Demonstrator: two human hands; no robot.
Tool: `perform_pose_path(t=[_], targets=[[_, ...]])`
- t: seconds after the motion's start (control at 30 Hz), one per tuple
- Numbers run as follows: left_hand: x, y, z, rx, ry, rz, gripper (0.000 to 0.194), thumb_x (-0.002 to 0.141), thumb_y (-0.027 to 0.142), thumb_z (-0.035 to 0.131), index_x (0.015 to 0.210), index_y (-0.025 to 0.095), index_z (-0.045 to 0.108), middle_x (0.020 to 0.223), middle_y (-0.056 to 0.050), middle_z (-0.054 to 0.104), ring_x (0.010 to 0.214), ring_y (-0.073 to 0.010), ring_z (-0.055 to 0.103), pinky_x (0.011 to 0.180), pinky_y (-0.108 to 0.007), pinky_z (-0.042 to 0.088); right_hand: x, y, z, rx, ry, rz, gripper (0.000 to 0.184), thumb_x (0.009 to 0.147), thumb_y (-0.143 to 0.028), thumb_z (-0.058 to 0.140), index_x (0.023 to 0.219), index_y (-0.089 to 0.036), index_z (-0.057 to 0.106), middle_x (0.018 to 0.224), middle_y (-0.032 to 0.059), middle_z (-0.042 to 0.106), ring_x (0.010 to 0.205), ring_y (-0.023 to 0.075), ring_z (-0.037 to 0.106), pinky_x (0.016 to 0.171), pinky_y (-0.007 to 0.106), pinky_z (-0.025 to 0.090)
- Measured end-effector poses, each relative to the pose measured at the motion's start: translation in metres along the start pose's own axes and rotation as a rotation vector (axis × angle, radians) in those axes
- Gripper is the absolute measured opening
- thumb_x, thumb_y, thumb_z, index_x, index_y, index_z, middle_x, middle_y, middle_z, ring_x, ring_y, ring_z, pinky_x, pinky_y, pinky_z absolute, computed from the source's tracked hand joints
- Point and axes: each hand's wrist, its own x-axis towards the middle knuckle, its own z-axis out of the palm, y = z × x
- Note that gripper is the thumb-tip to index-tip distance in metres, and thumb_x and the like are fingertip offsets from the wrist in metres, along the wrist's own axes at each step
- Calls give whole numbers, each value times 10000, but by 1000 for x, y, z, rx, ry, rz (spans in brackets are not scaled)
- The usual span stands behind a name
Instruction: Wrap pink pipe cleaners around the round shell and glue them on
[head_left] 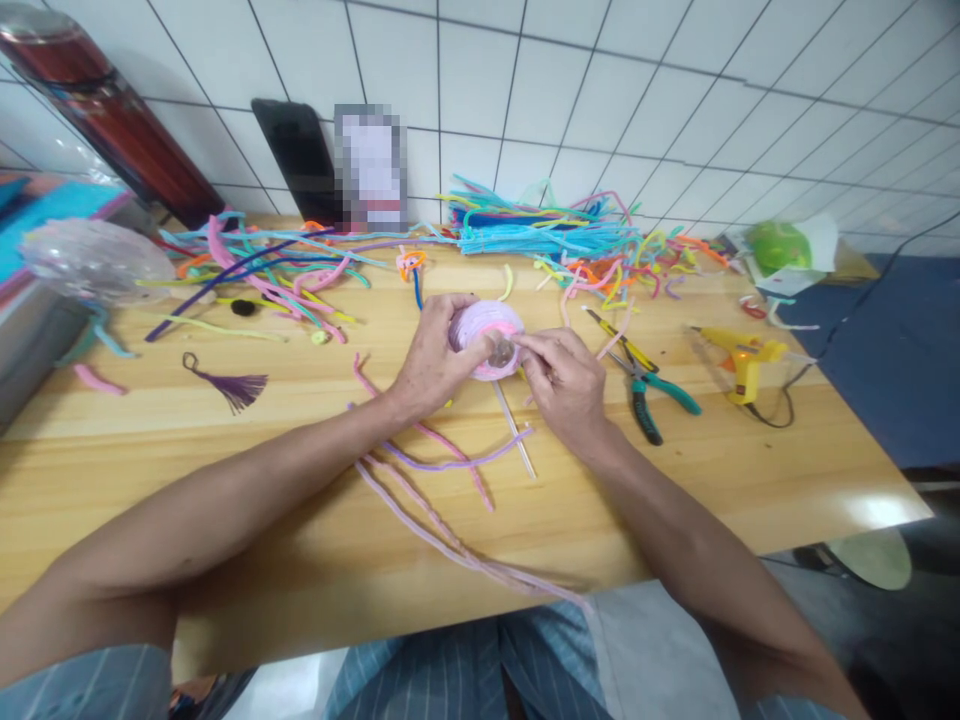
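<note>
A round ball (472, 322) wrapped in lilac and pink pipe cleaner, with a clear patch showing on its near side, is held above the middle of the table. My left hand (437, 352) is closed around its left side, the thumb lying across the front. At the right edge of the clear patch, the fingertips of my right hand (564, 383) are pinched together; what is between them is too small to make out. Below the hands lie a clear glue stick (515, 430), a purple pipe cleaner (450, 464) and a pink pipe cleaner (461, 452).
Teal-handled pliers (651, 395), a yellow craft knife (626, 343) and a corded yellow glue gun (746, 360) lie to the right. Bundled pipe cleaners (547, 235) line the back wall. A purple tassel (229, 385), a phone (296, 160) and a red flask (112, 110) are on the left.
</note>
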Motion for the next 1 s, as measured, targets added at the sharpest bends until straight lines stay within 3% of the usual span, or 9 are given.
perform_pose_path(t=[0.33, 0.6, 0.87, 1.0], targets=[[2, 0, 0, -13, -2, -42, 408, 879, 468, 729, 1164, 217, 581, 1206, -79, 640, 1128, -242, 616, 1002, -404, 521, 3, -4, 1, 29, 28, -20, 246, 982, -80, 625, 1082, -250, 773, 922, 30, 783, 843, 161, 738, 766, 288, 609], [7, 8, -1, -48, -24, -96, 460, 822, 513, 797, 1078, 225, 545, 1024, -20, 633, 931, -187, 625, 850, -326, 528, 1, -3, 2, 30, 26, -27, 222, 980, -75, 639, 1075, -238, 755, 994, 52, 794, 921, 174, 756, 827, 303, 625], [7, 3, -5, -1, 10, -50, 473, 868, 464, 725, 1241, 201, 600, 1250, -100, 661, 1173, -260, 634, 1071, -426, 516, -1, 4, -2, -41, 15, -121, 231, 990, -115, 650, 1161, -230, 752, 1023, 85, 773, 989, 208, 750, 862, 349, 638], [6, 0, -5, 50, 11, -24, 429, 897, 482, 713, 1229, 229, 616, 1238, -84, 673, 1181, -260, 627, 1073, -432, 519, -2, 7, -3, -73, 7, -133, 245, 995, -105, 637, 1158, -229, 770, 999, 89, 782, 964, 207, 750, 863, 352, 636]])
